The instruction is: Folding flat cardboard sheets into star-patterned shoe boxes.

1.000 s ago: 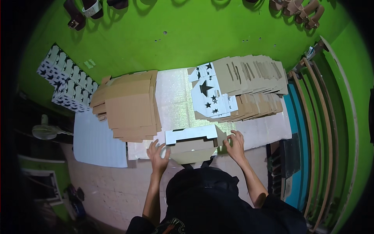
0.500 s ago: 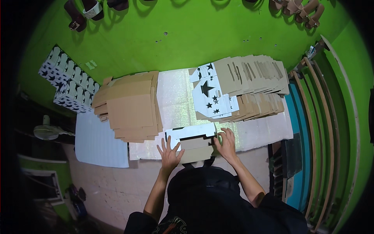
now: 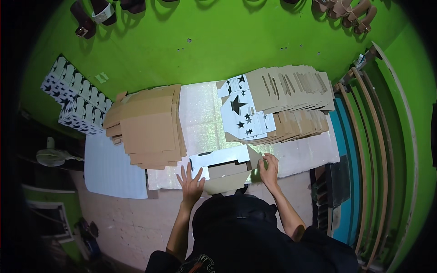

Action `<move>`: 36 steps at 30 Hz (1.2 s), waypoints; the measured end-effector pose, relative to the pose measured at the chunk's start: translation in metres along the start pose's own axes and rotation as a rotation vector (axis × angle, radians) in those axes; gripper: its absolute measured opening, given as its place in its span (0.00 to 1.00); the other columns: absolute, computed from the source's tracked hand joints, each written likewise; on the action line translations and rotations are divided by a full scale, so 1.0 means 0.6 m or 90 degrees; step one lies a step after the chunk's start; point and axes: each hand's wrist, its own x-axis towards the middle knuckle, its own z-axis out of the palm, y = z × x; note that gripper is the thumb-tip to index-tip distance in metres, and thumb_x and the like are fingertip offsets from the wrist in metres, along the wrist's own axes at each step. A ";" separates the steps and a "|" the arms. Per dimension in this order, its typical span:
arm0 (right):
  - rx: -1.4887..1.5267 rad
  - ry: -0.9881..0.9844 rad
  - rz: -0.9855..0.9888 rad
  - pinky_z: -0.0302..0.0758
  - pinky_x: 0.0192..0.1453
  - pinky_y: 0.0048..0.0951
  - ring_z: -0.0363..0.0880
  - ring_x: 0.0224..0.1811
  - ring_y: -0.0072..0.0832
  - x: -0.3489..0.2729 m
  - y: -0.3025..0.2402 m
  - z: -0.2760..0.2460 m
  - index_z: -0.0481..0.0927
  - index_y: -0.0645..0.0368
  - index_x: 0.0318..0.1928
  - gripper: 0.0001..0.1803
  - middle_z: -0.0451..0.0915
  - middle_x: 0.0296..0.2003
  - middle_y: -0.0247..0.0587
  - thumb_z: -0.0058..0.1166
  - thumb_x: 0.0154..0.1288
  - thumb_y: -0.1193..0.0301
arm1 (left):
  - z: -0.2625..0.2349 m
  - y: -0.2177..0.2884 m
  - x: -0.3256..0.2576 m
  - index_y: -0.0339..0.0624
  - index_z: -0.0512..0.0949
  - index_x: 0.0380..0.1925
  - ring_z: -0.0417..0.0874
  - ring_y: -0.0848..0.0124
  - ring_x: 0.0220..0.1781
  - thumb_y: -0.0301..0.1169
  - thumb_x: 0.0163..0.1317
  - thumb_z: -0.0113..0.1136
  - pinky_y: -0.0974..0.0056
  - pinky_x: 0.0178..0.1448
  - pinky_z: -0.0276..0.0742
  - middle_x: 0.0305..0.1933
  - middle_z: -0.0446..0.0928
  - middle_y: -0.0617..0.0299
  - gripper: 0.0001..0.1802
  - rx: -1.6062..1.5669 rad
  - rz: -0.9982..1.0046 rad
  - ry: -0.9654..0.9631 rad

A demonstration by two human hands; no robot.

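A partly folded cardboard box [image 3: 223, 155], white outside and brown inside, lies at the table's near edge, its long brown front flap [image 3: 226, 183] leaning toward me. My left hand [image 3: 191, 185] is open at the box's left end, fingers spread, fingertips touching the white side flap. At the right end, my right hand [image 3: 269, 170] has its fingers bent, thumb and fingertips pinching the outer edge of the raised brown end flap [image 3: 255, 159]. Beyond the box on the right lie flat box blanks, the front one white with black stars [image 3: 232, 117].
A stack of brown cardboard sheets [image 3: 148, 132] covers the left of the table [image 3: 200, 104]. Finished star-patterned boxes [image 3: 82, 104] are piled at the far left. Fanned cardboard blanks [image 3: 291, 91] lie at the right, beside a wooden rack [image 3: 382, 150]. Sandals [image 3: 353, 16] hang on the green wall.
My right hand has shifted slightly right, and the right end flap now stands folded outward. The box opening looks wider. My left hand remains at the left end.
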 end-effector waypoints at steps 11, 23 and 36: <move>-0.163 -0.244 -0.193 0.54 0.75 0.61 0.53 0.74 0.64 -0.028 -0.042 0.035 0.86 0.53 0.53 0.19 0.65 0.67 0.59 0.60 0.68 0.57 | 0.004 -0.020 -0.005 0.51 0.73 0.68 0.47 0.29 0.79 0.60 0.51 0.72 0.15 0.68 0.40 0.77 0.53 0.31 0.47 0.021 -0.003 -0.033; -0.276 -0.343 -0.256 0.48 0.74 0.72 0.46 0.76 0.66 -0.018 -0.029 0.044 0.88 0.50 0.50 0.19 0.58 0.72 0.56 0.55 0.71 0.53 | 0.014 -0.021 -0.011 0.49 0.72 0.69 0.48 0.29 0.79 0.60 0.51 0.72 0.15 0.67 0.44 0.77 0.53 0.32 0.48 0.034 -0.024 -0.050; -0.157 -0.114 -0.126 0.54 0.75 0.59 0.56 0.71 0.68 -0.015 0.000 0.030 0.81 0.63 0.55 0.20 0.64 0.66 0.66 0.57 0.70 0.62 | 0.011 -0.040 -0.027 0.31 0.68 0.67 0.53 0.33 0.78 0.51 0.57 0.71 0.23 0.72 0.46 0.75 0.58 0.36 0.46 -0.015 -0.078 0.048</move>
